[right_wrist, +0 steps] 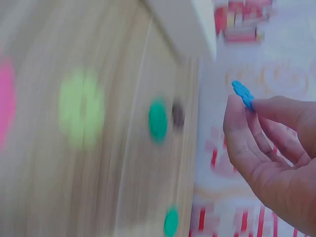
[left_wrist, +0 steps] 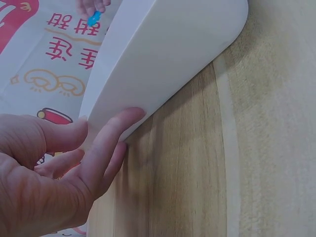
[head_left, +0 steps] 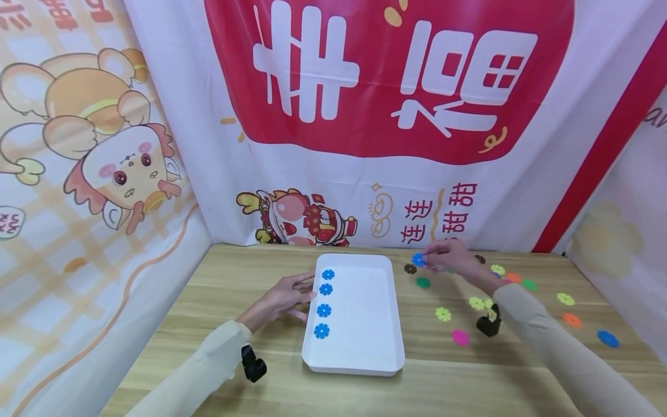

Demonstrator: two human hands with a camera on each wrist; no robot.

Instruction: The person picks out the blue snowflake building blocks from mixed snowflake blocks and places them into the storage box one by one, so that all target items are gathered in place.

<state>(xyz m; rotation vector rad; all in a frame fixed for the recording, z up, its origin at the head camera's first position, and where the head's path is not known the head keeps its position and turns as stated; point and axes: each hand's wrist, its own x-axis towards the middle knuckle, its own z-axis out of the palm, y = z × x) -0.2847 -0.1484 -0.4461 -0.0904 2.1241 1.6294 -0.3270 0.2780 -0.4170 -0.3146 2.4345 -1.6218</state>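
Observation:
Between thumb and fingers, my right hand pinches a blue snowflake disc above the table, right of the tray's far end. The white tray lies lengthwise in front of me. Several blue snowflake discs form a column along its left side. My left hand rests at the tray's left wall; in the left wrist view its fingertips touch the outer side, with the fingers fairly straight. Whether the thumb presses the rim is hard to tell.
Right of the tray, loose discs lie scattered: yellow-green, pink, green, brown, orange and blue. A printed cloth hangs behind the wooden table.

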